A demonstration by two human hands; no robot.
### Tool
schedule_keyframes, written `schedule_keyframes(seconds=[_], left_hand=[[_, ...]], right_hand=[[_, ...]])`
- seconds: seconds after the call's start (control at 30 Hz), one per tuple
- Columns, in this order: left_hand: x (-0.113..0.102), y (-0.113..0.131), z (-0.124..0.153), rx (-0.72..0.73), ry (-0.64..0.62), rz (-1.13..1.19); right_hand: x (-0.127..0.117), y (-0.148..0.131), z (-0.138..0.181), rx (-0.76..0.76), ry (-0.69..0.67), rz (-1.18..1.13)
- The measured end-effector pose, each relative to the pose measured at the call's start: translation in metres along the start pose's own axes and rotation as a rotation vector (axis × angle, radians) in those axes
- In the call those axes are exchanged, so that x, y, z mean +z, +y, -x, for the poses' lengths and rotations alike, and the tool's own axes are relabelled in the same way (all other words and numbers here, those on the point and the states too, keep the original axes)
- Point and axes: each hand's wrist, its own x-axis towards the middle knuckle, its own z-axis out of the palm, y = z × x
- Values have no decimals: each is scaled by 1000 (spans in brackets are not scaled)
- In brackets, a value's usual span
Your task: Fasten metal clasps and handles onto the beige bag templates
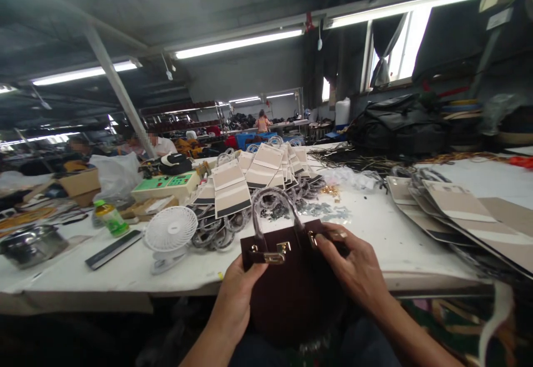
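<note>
Both hands are on a small dark brown handbag (287, 278) held just off the near edge of the white worktable (387, 239), right over the lap. The left hand (239, 295) is closed around the bag's lower left corner with the thumb up by the gold clasp (270, 254), and the right hand (353, 267) is clamped on the top right edge, fingers pinching near the gold fitting at the base of the wrapped handle (272, 203), which arches upright above the bag. No brand or writing on the bag that I can read, and the stacks of beige and white swing tags (231, 189) fanned out behind it look blank from here too. To the left sit a little white desk fan (170, 231), a green drink bottle (110, 218) whose label is too blurry to make out, and a green-faced control box (166, 185). The room is a big workshop with long fluorescent tube lights (237, 43) on a dark ceiling, and other people are seated at benches far back on the left.
</note>
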Motion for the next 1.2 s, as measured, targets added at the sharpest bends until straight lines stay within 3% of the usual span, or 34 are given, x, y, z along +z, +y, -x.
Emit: schedule_keyframes(seconds=[0.17,0.37,0.53,0.83,1.0,1.1,1.2], left_hand=[[6,-15,-17,22,-12,101],[7,-26,-31,-249,-12,328],[5,-32,-44,-389,-47,411],[-4,-45,-68,-394,32,383],[-7,-44,-73,-387,48,389],[-8,-39,-73,-368,63,407],[-9,-34,-71,-371,42,418]], right_hand=[[-1,35,-9,304,22,-104],[16,83,-17,457,34,-372],[23,97,-19,569,-17,-483],[30,117,-26,576,-39,-389],[28,113,-30,592,-43,-101],[25,99,-28,506,3,106],[25,82,-16,353,-12,130]])
